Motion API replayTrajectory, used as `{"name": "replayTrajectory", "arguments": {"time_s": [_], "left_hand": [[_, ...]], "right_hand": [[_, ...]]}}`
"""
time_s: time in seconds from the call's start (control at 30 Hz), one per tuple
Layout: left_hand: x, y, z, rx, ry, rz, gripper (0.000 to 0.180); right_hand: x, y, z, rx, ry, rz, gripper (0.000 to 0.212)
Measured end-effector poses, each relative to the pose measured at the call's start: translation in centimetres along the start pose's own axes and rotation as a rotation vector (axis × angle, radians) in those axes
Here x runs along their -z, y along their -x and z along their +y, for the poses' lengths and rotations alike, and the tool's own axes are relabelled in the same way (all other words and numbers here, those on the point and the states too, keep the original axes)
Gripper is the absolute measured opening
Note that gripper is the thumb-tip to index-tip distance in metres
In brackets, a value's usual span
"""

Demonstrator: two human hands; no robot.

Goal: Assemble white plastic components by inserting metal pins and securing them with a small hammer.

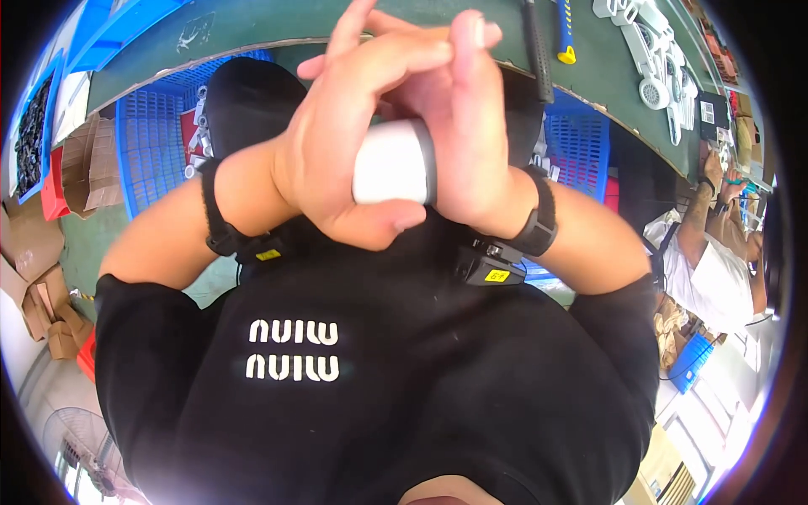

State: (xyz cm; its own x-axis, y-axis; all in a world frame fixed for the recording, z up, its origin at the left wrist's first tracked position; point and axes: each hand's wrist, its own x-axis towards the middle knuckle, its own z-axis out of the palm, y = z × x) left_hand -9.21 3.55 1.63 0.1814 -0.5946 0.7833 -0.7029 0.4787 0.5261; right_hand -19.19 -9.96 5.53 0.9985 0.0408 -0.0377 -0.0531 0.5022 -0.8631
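Observation:
Between my two raised hands is a short white cylindrical part (389,164) with a dark rim on its right side; its exact kind does not show. My left hand (324,139) curls around it, with the thumb along its lower side. The palm of my right hand (473,139) presses against the dark-rimmed end. At the top, the fingers of both hands meet and overlap, covering the part's far side.
Beyond my hands runs a green worktable (244,21) bearing a black-handled tool (535,50), a blue-and-yellow handle (566,34) and white-grey wheeled assemblies (652,67). Blue baskets (151,143) flank my legs below its edge. At right, a co-worker (707,269) handles something.

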Motion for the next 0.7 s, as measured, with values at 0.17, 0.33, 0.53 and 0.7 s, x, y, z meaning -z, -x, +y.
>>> {"name": "replayTrajectory", "arguments": {"time_s": [0.17,0.33,0.53,0.7], "left_hand": [[2.5,-2.4,1.3,-0.108,-0.014,-0.184,0.105],[-0.2,-1.5,2.0,0.001,0.191,0.033,0.105],[1.0,-2.4,2.2,0.125,0.254,0.058,0.084],[1.1,-0.7,1.6,0.187,0.270,0.007,0.081]], "right_hand": [[-0.8,-0.4,-0.6,0.278,0.283,0.046,0.072],[-1.4,-0.2,-2.0,0.068,0.300,-0.076,0.086],[-1.0,-1.7,-2.3,0.114,0.219,-0.209,0.081],[-3.0,-0.8,-2.4,-0.035,0.223,-0.075,0.082]]}}
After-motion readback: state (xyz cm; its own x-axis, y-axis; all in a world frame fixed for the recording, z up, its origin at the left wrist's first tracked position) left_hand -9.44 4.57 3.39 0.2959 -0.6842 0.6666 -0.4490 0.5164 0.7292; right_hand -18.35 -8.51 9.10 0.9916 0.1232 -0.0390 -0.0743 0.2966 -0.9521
